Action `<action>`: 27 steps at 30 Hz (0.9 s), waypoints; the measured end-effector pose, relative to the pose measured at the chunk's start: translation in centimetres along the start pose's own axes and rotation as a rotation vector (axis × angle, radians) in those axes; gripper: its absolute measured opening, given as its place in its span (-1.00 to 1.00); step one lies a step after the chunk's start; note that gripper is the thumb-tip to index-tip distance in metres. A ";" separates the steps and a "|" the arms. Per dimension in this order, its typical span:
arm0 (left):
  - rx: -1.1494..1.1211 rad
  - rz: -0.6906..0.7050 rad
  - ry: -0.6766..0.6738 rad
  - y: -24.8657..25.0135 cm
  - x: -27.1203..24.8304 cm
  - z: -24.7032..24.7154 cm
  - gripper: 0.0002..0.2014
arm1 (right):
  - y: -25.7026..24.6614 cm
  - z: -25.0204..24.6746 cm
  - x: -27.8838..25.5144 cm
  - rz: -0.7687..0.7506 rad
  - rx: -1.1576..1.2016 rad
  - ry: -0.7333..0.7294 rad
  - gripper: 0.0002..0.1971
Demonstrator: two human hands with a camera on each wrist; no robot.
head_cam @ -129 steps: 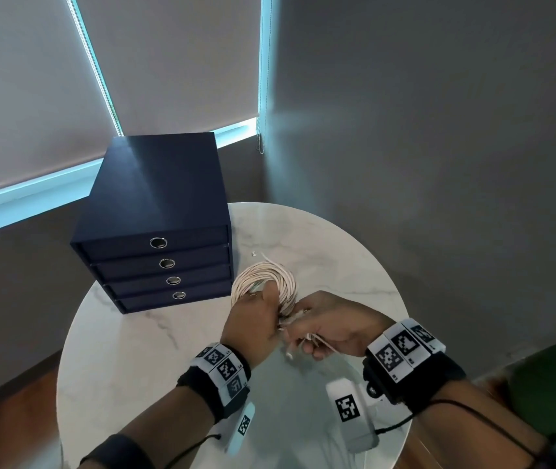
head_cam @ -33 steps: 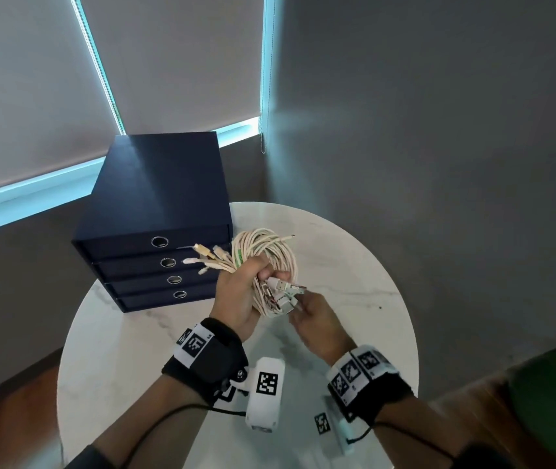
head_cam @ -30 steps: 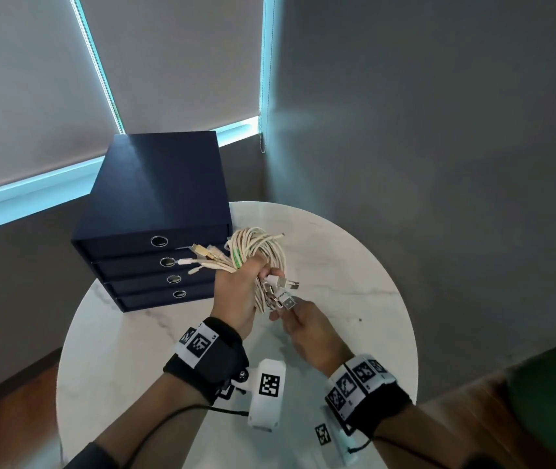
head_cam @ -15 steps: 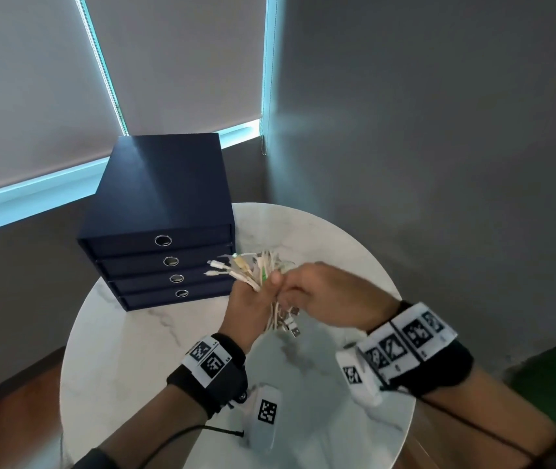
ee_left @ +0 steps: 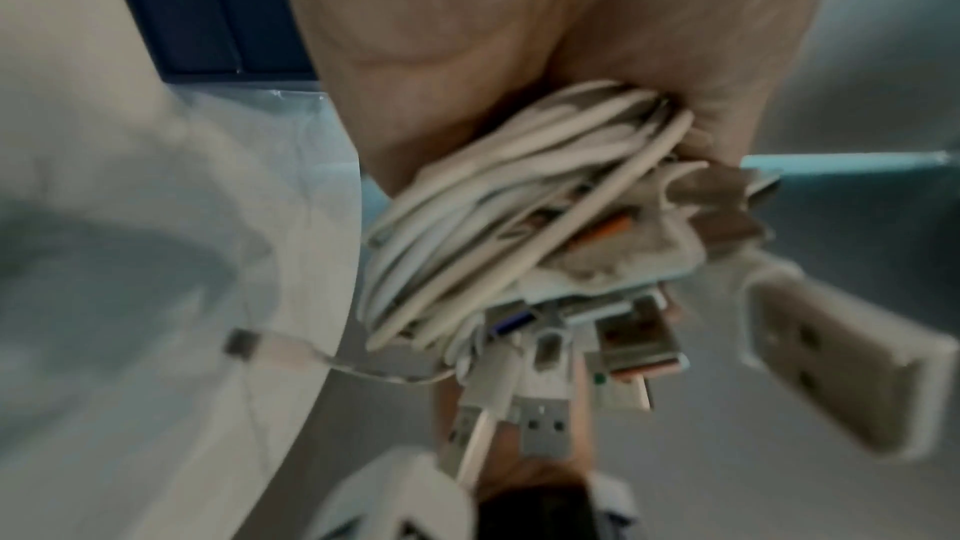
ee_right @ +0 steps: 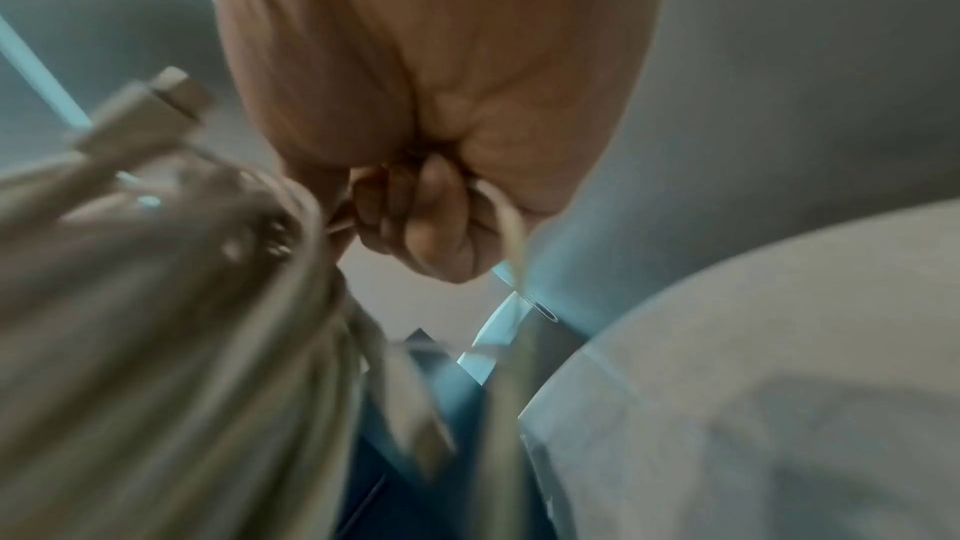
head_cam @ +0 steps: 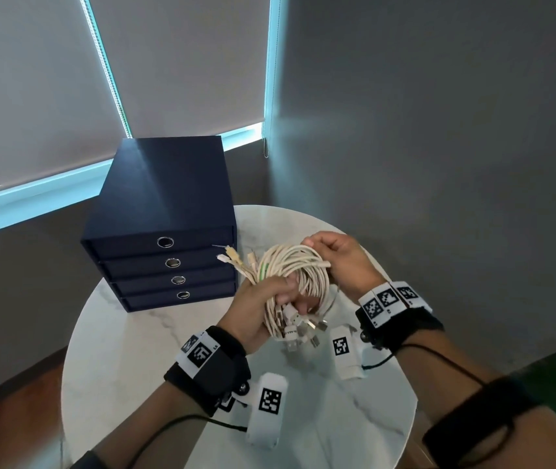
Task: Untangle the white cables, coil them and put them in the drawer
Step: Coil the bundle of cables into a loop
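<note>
The left hand (head_cam: 258, 309) is closed around a coiled bundle of white cables (head_cam: 298, 275), gripping it at its lower portion with fingers and thumb wrapped round the strands. The bundle is held in the air above the round marble table (head_cam: 127, 350), clear of its surface. USB plugs (head_cam: 303, 328) hang from the underside of the bundle below the left hand; further connector ends (head_cam: 232, 258) project from the left side of the coil toward the drawer unit.

The right hand (head_cam: 344, 262) is at the upper right of the coil with fingers curled. In the right wrist view its fingertips (ee_right: 431, 216) pinch a single cable strand (ee_right: 511, 233) that runs down out of the fist.

The dark blue drawer unit (head_cam: 164, 204) stands on the table at the left rear. It has four drawers, each with a round metal pull (head_cam: 165, 242); all four are closed. The cables are beside the unit's front right corner, not in contact with it.
</note>
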State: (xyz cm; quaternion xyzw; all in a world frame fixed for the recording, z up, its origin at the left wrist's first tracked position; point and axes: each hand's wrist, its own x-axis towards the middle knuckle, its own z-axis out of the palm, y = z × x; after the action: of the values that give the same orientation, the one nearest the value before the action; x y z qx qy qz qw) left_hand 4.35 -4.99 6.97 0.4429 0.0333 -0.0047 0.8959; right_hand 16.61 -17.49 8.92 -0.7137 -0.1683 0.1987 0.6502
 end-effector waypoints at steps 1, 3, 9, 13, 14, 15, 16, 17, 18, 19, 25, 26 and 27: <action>-0.025 0.006 -0.011 0.4 0.1 0.1 -0.87 | 0.8 0.1 -0.3 0.050 0.083 0.001 -0.82; -0.070 0.048 -0.019 1.0 0.4 0.1 -0.80 | 1.9 0.8 -0.9 0.119 0.205 -0.021 -0.74; -0.190 0.082 0.037 1.7 1.0 0.0 -0.69 | 2.6 3.1 -2.5 0.184 0.362 0.035 -0.78; -0.202 0.103 0.072 1.3 1.1 0.4 -0.69 | 2.2 3.6 -3.4 0.231 0.439 0.084 -0.68; -0.177 0.122 0.096 1.0 1.1 0.3 -0.73 | 2.2 3.6 -3.5 0.241 0.489 0.078 -0.69; -0.155 0.145 0.123 0.8 1.3 0.2 -0.79 | 2.3 3.6 -3.6 0.256 0.535 0.076 -0.69; -0.136 0.169 0.150 0.7 1.4 0.1 -0.86 | 2.4 3.6 -3.7 0.275 0.564 0.074 -0.70; -0.124 0.190 0.173 0.5 1.5 0.0 -0.91 | 2.5 3.7 -3.8 0.298 0.585 0.077 -0.70; -0.116 0.210 0.189 0.3 1.7 -0.2 -0.94 | 2.4 3.8 -3.9 0.319 0.619 0.062 -0.68; -0.107 0.229 0.197 0.2 1.7 -0.3 -0.95 | 2.3 3.9 -4.0 0.345 0.674 0.031 -0.59; -0.047 0.241 0.262 -0.6 1.7 -1.2 -0.83 | 2.0 4.4 -4.4 0.349 0.644 -0.051 -0.42; -0.050 0.229 0.283 -0.7 1.8 -1.3 -0.79 | 2.0 4.5 -4.4 0.343 0.609 -0.014 -0.54; -0.044 0.223 0.294 -0.8 1.8 -1.3 -0.77 | 2.0 4.6 -4.3 0.340 0.601 0.021 -0.63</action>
State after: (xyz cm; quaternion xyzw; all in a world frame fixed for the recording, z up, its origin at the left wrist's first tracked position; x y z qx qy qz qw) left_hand 6.05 -4.43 5.48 0.4200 0.1148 0.1602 0.8859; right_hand 10.55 -15.84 6.82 -0.5103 0.0258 0.3378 0.7905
